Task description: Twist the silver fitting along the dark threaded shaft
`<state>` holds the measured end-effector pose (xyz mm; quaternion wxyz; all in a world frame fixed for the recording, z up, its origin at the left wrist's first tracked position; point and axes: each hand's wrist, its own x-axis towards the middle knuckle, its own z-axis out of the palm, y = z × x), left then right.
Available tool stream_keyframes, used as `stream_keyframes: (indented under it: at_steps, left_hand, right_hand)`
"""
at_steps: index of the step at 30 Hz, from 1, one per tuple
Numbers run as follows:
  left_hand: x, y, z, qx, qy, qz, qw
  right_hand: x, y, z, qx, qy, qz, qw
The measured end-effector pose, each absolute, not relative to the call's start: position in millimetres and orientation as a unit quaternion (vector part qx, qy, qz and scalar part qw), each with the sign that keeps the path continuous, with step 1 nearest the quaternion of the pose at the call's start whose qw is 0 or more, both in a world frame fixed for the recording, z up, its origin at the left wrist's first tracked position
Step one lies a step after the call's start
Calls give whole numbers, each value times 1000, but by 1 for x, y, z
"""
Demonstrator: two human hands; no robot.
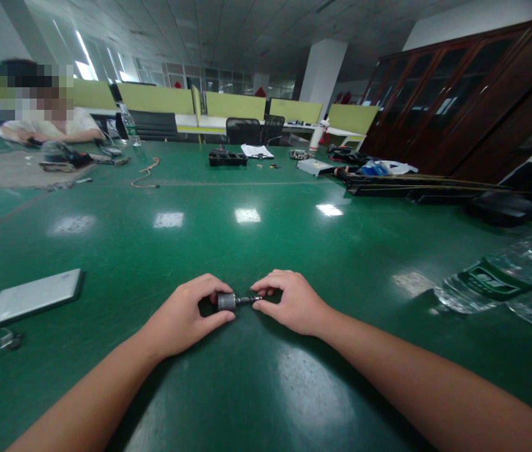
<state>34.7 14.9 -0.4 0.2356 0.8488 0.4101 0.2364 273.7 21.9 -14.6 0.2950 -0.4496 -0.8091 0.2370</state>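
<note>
A small dark grey cylinder with a thin dark shaft (pixel 227 302) lies sideways at the middle of the green tabletop, close in front of me; its exact kind I cannot make out. My left hand (pixel 195 311) curls its thumb and fingers around the thick cylinder end. From the other side my right hand (pixel 289 301) pinches the tip of the shaft between thumb and fingers. Fingertips partly cover both ends of the piece.
Left of my arms lies a silver slab-shaped device (pixel 34 296) with a cable. Clear plastic bottles (pixel 487 282) lie at the right. Farther back are a black tray (pixel 227 159), a cord (pixel 146 172) and dark bars (pixel 402 188). A person (pixel 49 125) sits at the far left.
</note>
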Motion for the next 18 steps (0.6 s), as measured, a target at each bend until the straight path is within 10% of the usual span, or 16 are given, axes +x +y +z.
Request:
stream_keyframes:
  at_steps: [18]
  left_hand:
    - [35, 15, -6, 863, 399, 210, 229]
  right_hand:
    - [269, 16, -19, -377, -850, 233, 284]
